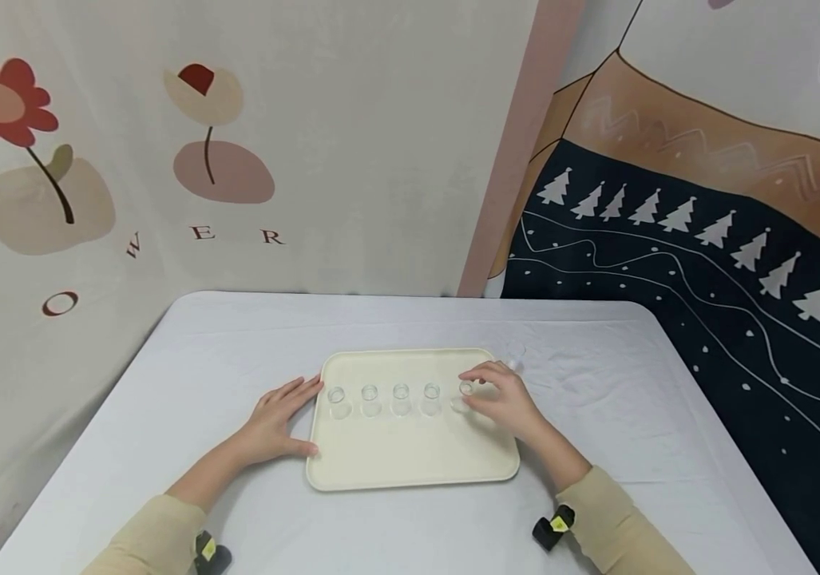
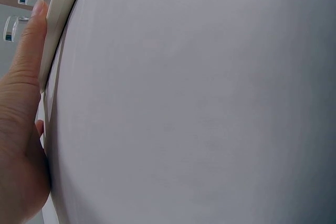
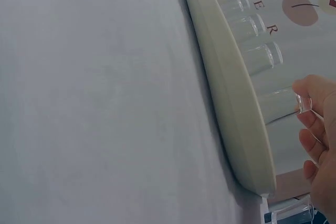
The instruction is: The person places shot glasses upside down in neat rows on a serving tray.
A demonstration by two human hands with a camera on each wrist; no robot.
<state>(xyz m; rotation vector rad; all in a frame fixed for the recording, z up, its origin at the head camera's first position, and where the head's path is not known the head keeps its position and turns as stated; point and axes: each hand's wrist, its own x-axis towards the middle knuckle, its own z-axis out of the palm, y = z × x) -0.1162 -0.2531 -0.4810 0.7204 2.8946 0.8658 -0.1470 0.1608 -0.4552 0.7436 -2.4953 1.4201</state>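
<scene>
My right hand (image 1: 499, 402) pinches the neck of a small clear glass bottle (image 3: 279, 104) between thumb and fingertips. That bottle stands upright at the right end of a row on a cream tray (image 1: 410, 463). To its left are several matching bottles, among them one in the middle (image 1: 401, 401) and one at the far left (image 1: 338, 403). My left hand (image 1: 271, 425) lies spread beside the tray's left side, its fingers and thumb touching the rim. In the left wrist view the thumb (image 2: 30, 40) stretches along the tray edge, and most of the other fingers are hidden.
Beyond the right hand, off the tray, another clear glass object (image 3: 294, 211) shows partly. A white cloth (image 1: 596, 367) with creases covers the table. Printed curtains (image 1: 381, 160) hang behind and at the sides. Black wrist devices (image 1: 553, 527) sit by the sleeves.
</scene>
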